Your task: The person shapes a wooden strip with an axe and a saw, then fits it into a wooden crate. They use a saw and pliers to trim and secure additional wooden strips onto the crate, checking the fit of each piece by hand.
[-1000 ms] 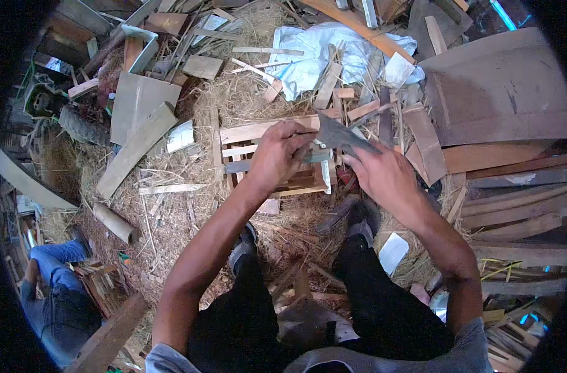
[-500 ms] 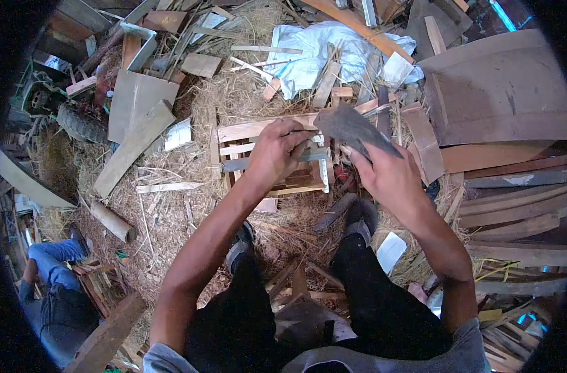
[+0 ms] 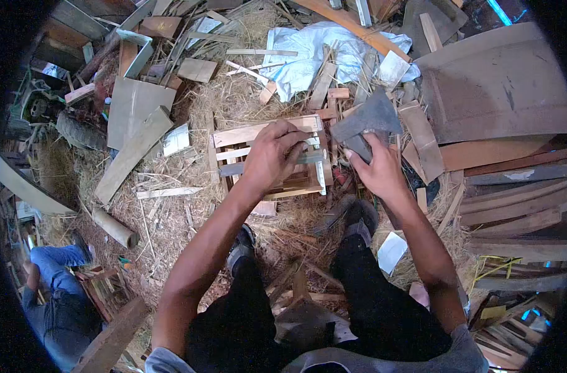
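Observation:
A small slatted wooden crate (image 3: pixel 265 132) lies on the straw in front of my feet. My left hand (image 3: pixel 275 152) is over its right half, thumb and fingers pinched together at the slats; whatever sits between the fingertips is too small to name. To the right of the crate, my right hand (image 3: pixel 378 168) grips a hatchet near its head. The dark, broad hatchet head (image 3: pixel 372 119) points up and left, apart from the crate, and its handle runs down under my forearm.
A white sack (image 3: pixel 299 68) and wood scraps lie beyond the crate. Large curved boards (image 3: pixel 498 87) are stacked at the right. A wooden plank (image 3: pixel 134 155) lies at the left. Another person (image 3: pixel 63 304) is at the lower left, beside more slatted wood.
My right hand has turned the hatchet and moved it right, away from my left hand and the crate. My left hand stays pinched over the slats.

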Motion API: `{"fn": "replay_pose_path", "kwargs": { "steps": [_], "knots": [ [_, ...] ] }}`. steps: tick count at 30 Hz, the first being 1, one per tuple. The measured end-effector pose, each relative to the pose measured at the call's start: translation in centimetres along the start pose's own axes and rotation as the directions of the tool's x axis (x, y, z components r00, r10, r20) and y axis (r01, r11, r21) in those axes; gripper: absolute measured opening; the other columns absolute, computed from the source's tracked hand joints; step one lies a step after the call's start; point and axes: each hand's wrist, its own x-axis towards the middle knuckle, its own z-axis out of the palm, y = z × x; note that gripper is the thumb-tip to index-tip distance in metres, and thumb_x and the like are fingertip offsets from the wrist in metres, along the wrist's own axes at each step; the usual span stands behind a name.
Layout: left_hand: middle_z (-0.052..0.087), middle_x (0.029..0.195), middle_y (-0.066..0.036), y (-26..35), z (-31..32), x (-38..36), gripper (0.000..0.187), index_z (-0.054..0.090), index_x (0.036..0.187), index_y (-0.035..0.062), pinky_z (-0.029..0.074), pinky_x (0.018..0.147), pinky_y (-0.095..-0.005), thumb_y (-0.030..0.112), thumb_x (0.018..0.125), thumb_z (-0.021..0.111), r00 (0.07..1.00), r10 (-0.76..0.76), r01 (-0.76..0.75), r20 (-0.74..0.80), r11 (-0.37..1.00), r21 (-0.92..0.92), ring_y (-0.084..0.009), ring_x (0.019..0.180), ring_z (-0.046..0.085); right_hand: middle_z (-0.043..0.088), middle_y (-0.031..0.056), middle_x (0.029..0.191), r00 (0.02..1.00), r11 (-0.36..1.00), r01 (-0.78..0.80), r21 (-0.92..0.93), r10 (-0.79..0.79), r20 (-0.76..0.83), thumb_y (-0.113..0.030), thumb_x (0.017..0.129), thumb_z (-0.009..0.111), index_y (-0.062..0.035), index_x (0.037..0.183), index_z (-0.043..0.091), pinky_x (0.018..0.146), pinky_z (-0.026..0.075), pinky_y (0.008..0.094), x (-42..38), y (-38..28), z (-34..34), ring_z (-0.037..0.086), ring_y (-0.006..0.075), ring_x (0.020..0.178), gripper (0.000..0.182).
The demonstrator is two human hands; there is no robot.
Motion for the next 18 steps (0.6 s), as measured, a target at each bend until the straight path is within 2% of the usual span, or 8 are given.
{"fn": "replay_pose_path", "kwargs": {
  "steps": [2, 5, 9, 12, 13, 15, 18],
  "knots": [
    [0.062, 0.092, -0.013, 0.1, -0.1, -0.2, 0.016, 0.069, 0.095, 0.0026, 0.051, 0.079, -0.0423, 0.007, 0.08, 0.071, 0.998, -0.055, 0.054, -0.019, 0.997, -0.05, -0.0324, 0.087, 0.062, 0.066, 0.0268, 0.103, 0.999, 0.995, -0.037, -0.098, 0.04, 0.025, -0.029, 0.087, 0.071, 0.0034, 0.116, 0.06, 0.084, 0.051, 0.0445, 0.4, 2.4, 0.6, 0.065, 0.042, 0.094, 0.044],
    [0.061, 0.09, -0.013, 0.2, -0.2, -0.3, 0.013, 0.069, 0.091, 0.0021, 0.051, 0.077, -0.0421, 0.007, 0.08, 0.072, 0.994, -0.108, 0.107, -0.008, 0.992, -0.068, -0.0325, 0.085, 0.062, 0.067, 0.0294, 0.092, 0.99, 0.985, -0.029, -0.169, 0.051, 0.129, -0.036, 0.086, 0.07, 0.0028, 0.119, 0.058, 0.076, 0.052, 0.0537, 1.1, 8.2, 3.4, 0.065, 0.049, 0.086, 0.052],
    [0.062, 0.088, -0.013, 0.0, 0.0, -0.3, 0.011, 0.07, 0.088, 0.0017, 0.052, 0.077, -0.0406, 0.007, 0.079, 0.073, 0.995, -0.09, 0.088, -0.03, 0.994, -0.066, -0.0317, 0.085, 0.062, 0.066, 0.0279, 0.094, 0.986, 0.983, 0.022, -0.185, 0.009, 0.166, -0.031, 0.085, 0.071, 0.0014, 0.114, 0.06, 0.08, 0.052, 0.0514, 1.9, 9.3, 5.7, 0.065, 0.0441, 0.093, 0.044],
    [0.062, 0.088, -0.013, 0.1, -0.1, -0.4, 0.011, 0.071, 0.088, 0.0014, 0.052, 0.077, -0.0397, 0.007, 0.078, 0.074, 0.995, -0.086, 0.083, -0.049, 0.994, -0.065, -0.0313, 0.085, 0.063, 0.066, 0.0221, 0.092, 0.994, 0.949, 0.11, -0.297, -0.11, 0.019, -0.023, 0.087, 0.07, 0.0003, 0.107, 0.064, 0.08, 0.051, 0.0478, 2.0, 6.6, 4.5, 0.065, 0.0401, 0.09, 0.031],
    [0.062, 0.088, -0.013, 0.1, -0.1, -0.4, 0.012, 0.071, 0.089, 0.0013, 0.052, 0.077, -0.0397, 0.007, 0.078, 0.074, 0.995, -0.087, 0.084, -0.047, 0.995, -0.058, -0.0314, 0.085, 0.063, 0.066, 0.0207, 0.092, 0.983, 0.974, 0.175, -0.142, -0.182, -0.034, -0.022, 0.087, 0.07, 0.0002, 0.105, 0.066, 0.08, 0.051, 0.0456, 2.3, 4.5, 3.5, 0.064, 0.039, 0.089, 0.028],
    [0.063, 0.089, -0.013, 0.1, 0.0, -0.4, 0.013, 0.072, 0.09, 0.0012, 0.052, 0.078, -0.0397, 0.007, 0.078, 0.075, 0.995, -0.084, 0.081, -0.053, 0.995, -0.057, -0.0313, 0.086, 0.063, 0.065, 0.018, 0.092, 0.943, 0.936, 0.314, 0.162, -0.287, -0.17, -0.019, 0.088, 0.07, -0.0001, 0.101, 0.068, 0.08, 0.051, 0.0413, 3.0, 0.2, 1.7, 0.064, 0.0369, 0.088, 0.022],
    [0.063, 0.091, -0.013, 0.1, 0.0, -0.4, 0.014, 0.072, 0.091, 0.0013, 0.053, 0.078, -0.0396, 0.006, 0.078, 0.075, 0.995, -0.09, 0.087, -0.051, 0.994, -0.062, -0.0312, 0.087, 0.063, 0.065, 0.0153, 0.089, 0.942, 0.882, 0.336, 0.331, -0.322, -0.097, -0.013, 0.087, 0.07, 0.0006, 0.094, 0.069, 0.076, 0.05, 0.0392, 3.6, -3.5, 2.1, 0.065, 0.0327, 0.085, 0.015]
  ]
}}
